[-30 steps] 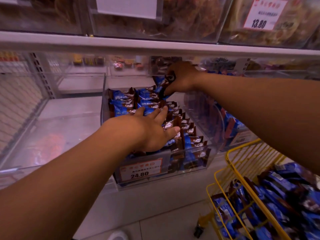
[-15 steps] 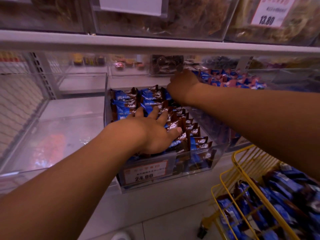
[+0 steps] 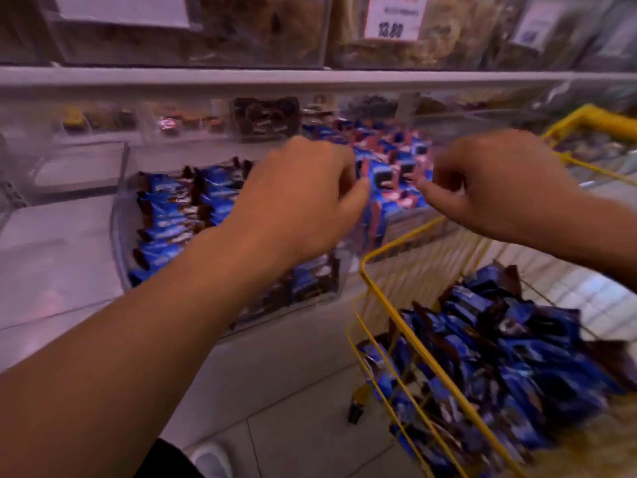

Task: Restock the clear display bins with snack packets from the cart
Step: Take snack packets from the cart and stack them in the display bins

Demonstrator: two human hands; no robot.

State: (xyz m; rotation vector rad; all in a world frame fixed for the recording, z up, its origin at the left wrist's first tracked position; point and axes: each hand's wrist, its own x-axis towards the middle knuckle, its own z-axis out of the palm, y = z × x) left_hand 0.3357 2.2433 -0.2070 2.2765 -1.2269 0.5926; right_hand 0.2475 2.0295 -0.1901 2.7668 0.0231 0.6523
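- While both hands hang in front of the shelf, the left hand (image 3: 303,198) has its fingers curled inward with the thumb tip forward; motion blur hides whether this grip holds anything.
- Just right of it, the right hand (image 3: 496,188) is curled the same way, and I cannot tell if its grip pinches a packet.
- Below and left of the left grip sits the clear display bin (image 3: 119,236), filled with rows of blue and brown snack packets (image 3: 165,215).
- Between and behind the two grips, a second bin holds blue and pink packets (image 3: 389,167).
- Under the right grip stands the yellow wire cart (image 3: 413,343), heaped with more blue packets (image 3: 517,357).
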